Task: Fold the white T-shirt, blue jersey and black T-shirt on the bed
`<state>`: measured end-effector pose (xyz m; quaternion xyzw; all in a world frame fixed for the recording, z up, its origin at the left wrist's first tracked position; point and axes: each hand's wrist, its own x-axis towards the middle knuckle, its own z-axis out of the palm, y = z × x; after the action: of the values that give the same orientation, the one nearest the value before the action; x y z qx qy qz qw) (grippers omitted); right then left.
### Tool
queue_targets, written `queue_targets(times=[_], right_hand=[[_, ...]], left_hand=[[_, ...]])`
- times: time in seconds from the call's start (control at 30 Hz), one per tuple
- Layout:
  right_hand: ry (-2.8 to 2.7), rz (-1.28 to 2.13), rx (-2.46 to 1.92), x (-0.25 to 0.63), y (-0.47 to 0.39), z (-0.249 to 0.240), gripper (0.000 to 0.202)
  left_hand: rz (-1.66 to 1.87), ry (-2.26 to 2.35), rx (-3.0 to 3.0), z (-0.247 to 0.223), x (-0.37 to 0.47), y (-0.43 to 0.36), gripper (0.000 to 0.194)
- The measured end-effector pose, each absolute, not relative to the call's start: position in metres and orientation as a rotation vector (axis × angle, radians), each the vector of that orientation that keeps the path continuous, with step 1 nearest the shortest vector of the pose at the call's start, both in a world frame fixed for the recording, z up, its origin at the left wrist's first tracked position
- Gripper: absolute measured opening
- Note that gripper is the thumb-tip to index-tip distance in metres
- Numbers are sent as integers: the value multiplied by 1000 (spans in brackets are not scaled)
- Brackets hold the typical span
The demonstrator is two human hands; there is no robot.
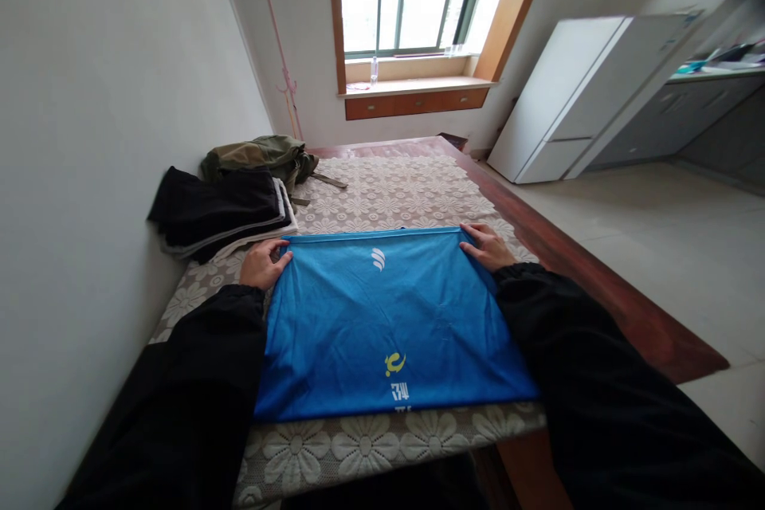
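A blue sports shirt point(382, 311), folded into a wide panel, lies on the flower-patterned tablecloth point(364, 442). It bears a white curved logo near its far edge and a yellow mark with white lettering near its close edge. At the far left corner my left hand point(263, 263) pinches the fabric between thumb and fingers. My right hand point(487, 247) grips the far right corner in the same way. The far hem runs nearly straight between both hands, and slight creases cross the cloth. Whatever lies beneath the shirt is hidden.
Folded dark clothes point(221, 207) and an olive-green bag point(256, 155) lie at the table's back left, beside the wall. The table's reddish wooden edge point(598, 287) runs along the right. Farther off are a white fridge point(574, 88), a window sill and a pink coat stand point(275, 16).
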<state>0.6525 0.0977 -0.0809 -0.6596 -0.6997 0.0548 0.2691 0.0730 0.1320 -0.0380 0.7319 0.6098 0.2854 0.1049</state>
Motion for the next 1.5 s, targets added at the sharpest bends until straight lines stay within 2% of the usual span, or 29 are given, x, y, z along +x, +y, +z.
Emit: queue_targets(times=[0.67,0.9,1.13,1.27,1.43,1.5], right_hand=[[-1915,124,-1776,649,97,-78,60],[-1905,120,-1783,648,97,-82,57],[-1832,282,-1660,651,91,-64,67],[-1875,405,-1651,666,46,-64,76],[-1920,456,-1698,674,-68,-76,75],[-1883,444,-1736,671,-109,-76,70]], left_hand=[[812,1744,2199,-44,67,136,44],[875,1677,2088,-43,68,136,36],[861,1688,1937,-32,65,124,52],[716,1623,2007,-21,57,73,56],[468,1669,2222,-20,51,-17,75],[496,1828,2244,-21,49,-47,68]])
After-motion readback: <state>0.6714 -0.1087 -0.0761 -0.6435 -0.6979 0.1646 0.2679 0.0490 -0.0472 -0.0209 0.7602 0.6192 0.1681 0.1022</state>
